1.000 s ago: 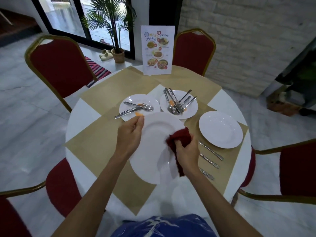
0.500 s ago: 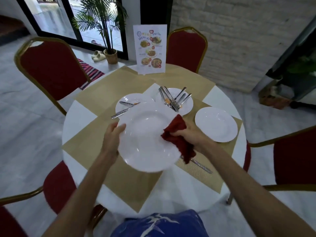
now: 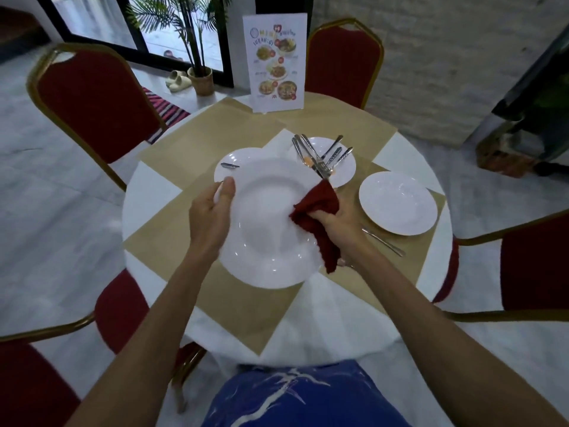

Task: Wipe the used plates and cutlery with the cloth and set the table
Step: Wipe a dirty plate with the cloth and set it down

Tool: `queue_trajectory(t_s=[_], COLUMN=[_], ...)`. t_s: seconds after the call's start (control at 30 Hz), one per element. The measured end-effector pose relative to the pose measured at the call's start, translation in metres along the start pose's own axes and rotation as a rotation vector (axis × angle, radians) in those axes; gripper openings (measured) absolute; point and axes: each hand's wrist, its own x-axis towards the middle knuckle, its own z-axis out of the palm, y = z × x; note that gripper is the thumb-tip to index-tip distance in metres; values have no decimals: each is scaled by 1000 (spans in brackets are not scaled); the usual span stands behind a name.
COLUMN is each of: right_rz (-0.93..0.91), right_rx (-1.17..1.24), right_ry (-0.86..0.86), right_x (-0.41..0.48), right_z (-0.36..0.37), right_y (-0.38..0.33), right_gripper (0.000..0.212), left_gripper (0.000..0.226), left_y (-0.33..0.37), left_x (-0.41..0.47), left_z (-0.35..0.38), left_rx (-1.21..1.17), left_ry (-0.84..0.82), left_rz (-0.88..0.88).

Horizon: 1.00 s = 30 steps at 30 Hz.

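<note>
My left hand (image 3: 212, 217) grips the left rim of a large white plate (image 3: 264, 223), held tilted above the round table (image 3: 154, 201). My right hand (image 3: 341, 223) holds a dark red cloth (image 3: 317, 217) pressed against the plate's right rim. Behind it, a white plate (image 3: 234, 158) with a utensil handle is partly hidden. Another plate (image 3: 341, 171) carries several forks and spoons (image 3: 320, 158). A bare white plate (image 3: 397, 203) sits on the right, with cutlery (image 3: 385, 241) lying in front of it.
Tan placemats (image 3: 215, 131) cover the white tablecloth. A standing menu card (image 3: 275, 63) is at the table's far edge. Red chairs with gold frames (image 3: 92, 100) ring the table. A potted palm (image 3: 197, 72) and slippers sit on the floor by the glass door.
The plate turned face up and tilted toward me. My right hand slid the cloth from the plate's lower middle to its right rim. My left hand shifted from the top edge to the left rim.
</note>
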Motion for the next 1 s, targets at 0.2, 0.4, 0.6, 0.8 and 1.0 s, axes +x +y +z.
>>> queue_trajectory(t_s=[0.2,0.4,0.6,0.8,1.0], right_rz=[375,269,133,-77,82], right_rx=[579,360,-274,-409,-128], right_ry=[262,152,-419,-355,-35], right_x=[-46,-28,-7,18,-17], right_z=[65,12,-45,-43,-1], right_y=[42,20,-24,-12,49], right_gripper=[20,14,7,26,33], left_gripper=[29,19,20,39,22], left_y=[9,-16,-14,-10,-43], left_x=[-46,-71,-6,-1,-16], left_z=[63,50,-4,21,39], left_rx=[-405,-417,-235,108,-190], left_ry=[438,25,-158,-179,449], left_rz=[-370,-403,-381,-96,-404])
